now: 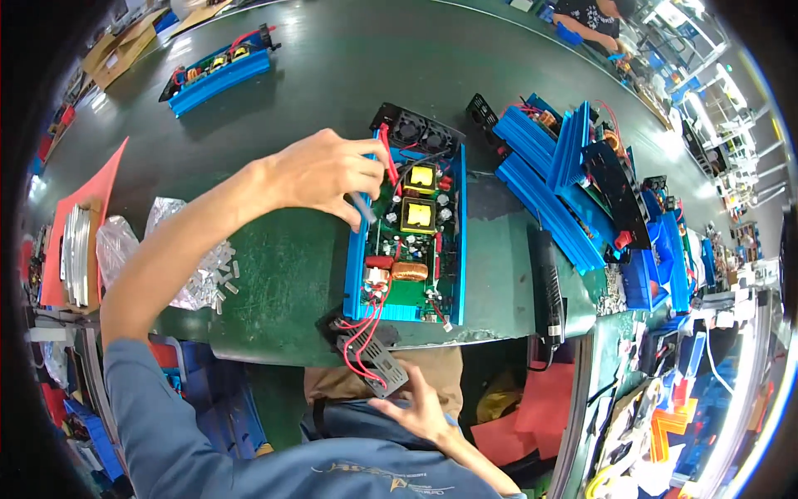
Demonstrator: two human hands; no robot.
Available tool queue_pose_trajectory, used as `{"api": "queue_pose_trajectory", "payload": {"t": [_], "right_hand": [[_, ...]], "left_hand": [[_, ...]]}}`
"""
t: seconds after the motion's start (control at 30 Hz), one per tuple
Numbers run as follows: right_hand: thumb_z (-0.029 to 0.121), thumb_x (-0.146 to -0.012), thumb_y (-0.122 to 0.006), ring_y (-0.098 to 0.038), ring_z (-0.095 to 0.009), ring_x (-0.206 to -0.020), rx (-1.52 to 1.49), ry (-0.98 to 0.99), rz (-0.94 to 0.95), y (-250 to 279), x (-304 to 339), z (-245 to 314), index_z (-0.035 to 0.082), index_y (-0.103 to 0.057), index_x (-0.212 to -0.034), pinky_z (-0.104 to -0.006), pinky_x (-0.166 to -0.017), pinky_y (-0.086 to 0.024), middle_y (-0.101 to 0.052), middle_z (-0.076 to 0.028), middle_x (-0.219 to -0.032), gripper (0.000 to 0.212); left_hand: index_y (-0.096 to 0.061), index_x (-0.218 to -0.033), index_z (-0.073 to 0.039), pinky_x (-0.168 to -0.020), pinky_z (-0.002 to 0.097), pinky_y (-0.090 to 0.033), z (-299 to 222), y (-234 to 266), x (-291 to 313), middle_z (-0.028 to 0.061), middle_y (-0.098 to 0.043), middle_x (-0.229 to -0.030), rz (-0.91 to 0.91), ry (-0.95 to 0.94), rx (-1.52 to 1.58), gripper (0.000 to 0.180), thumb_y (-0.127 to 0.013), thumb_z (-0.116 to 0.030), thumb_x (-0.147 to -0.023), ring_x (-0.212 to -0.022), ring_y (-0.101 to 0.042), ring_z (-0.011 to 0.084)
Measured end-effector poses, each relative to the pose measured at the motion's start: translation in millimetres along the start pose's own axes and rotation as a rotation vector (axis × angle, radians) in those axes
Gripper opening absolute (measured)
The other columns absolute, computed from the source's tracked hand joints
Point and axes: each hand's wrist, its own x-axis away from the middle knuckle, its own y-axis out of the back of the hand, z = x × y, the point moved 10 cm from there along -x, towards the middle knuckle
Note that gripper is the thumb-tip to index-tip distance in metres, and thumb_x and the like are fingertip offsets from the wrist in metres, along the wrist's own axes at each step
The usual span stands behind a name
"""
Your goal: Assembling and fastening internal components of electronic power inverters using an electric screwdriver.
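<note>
In front of me on the bench lies an open blue metal case (462,241) with a green circuit board, yellow-topped transformers and a copper coil (409,271). A black panel with two fans (407,129) closes its far end. My left hand (339,176) is bent over the case's left wall beside thick red wires (389,158). A small translucent piece (363,208), blurred, shows between its thumb and fingers. At the near edge a slotted dark end panel (380,363) hangs tilted on red wires, gripped at its lower end by my right hand (426,409).
Several blue cases (540,200) are stacked to the right, beside a black tool (546,283). Another open unit (220,73) sits far left. Small clear pieces (218,270) spill from a plastic bag at left. A co-worker's arm (586,33) shows at the far right.
</note>
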Motion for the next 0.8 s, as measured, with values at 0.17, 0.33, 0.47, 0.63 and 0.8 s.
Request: {"api": "queue_pose_trajectory", "payload": {"t": [0.17, 0.33, 0.47, 0.63, 0.8], "right_hand": [[0.003, -0.088, -0.076, -0.073, -0.022, -0.089, -0.369, -0.141, -0.113, 19, 11, -20, -0.002, -0.05, -0.132, -0.0337, -0.077, -0.06, -0.07, -0.012, -0.103, 0.052], [0.035, -0.096, -0.065, -0.061, -0.009, -0.069, -0.36, -0.02, -0.483, 147, 9, 33, 0.005, -0.056, -0.129, -0.025, -0.057, -0.05, -0.066, -0.001, -0.094, 0.046], [0.025, -0.09, -0.072, -0.055, -0.009, -0.082, -0.095, 0.266, -0.464, 195, -51, 93, 0.001, -0.052, -0.141, -0.0236, -0.066, -0.045, -0.061, -0.003, -0.11, 0.059], [0.016, -0.088, -0.078, -0.053, -0.006, -0.074, 0.261, 0.356, -0.59, 213, -94, 145, 0.004, -0.058, -0.134, -0.0228, -0.068, -0.044, -0.069, -0.001, -0.094, 0.052], [0.014, -0.101, -0.063, -0.06, -0.007, -0.084, 0.285, 0.235, -0.654, 230, -115, 132, -0.001, -0.06, -0.132, -0.0217, -0.077, -0.047, -0.071, -0.005, -0.098, 0.035]], "left_hand": [[-0.064, -0.077, -0.014, -0.061, 0.0335, -0.055, -24, -5, 13, -0.0027, -0.06, -0.085, -0.084, -0.01, -0.057, 0.043, -0.079, -0.052, -0.066, -0.097, -0.061, 0.0189], [-0.056, -0.068, -0.014, -0.054, 0.0293, -0.05, -78, -12, 36, -0.0018, -0.054, -0.077, -0.204, 0.141, -0.102, 0.043, -0.078, -0.051, -0.072, -0.081, -0.058, 0.0171], [-0.053, -0.059, -0.015, -0.049, 0.029, -0.043, -111, -19, 31, -0.0029, -0.049, -0.065, -0.345, 0.384, -0.141, 0.045, -0.086, -0.045, -0.065, -0.064, -0.052, 0.0155], [-0.053, -0.06, -0.014, -0.049, 0.029, -0.043, -124, -21, 23, -0.0018, -0.047, -0.063, -0.399, 0.584, -0.109, 0.044, -0.088, -0.042, -0.064, -0.064, -0.051, 0.0162], [-0.058, -0.064, -0.014, -0.049, 0.0299, -0.043, -115, -24, 24, -0.0006, -0.052, -0.065, -0.39, 0.743, -0.063, 0.038, -0.09, -0.033, -0.064, -0.063, -0.052, 0.0179]]}}
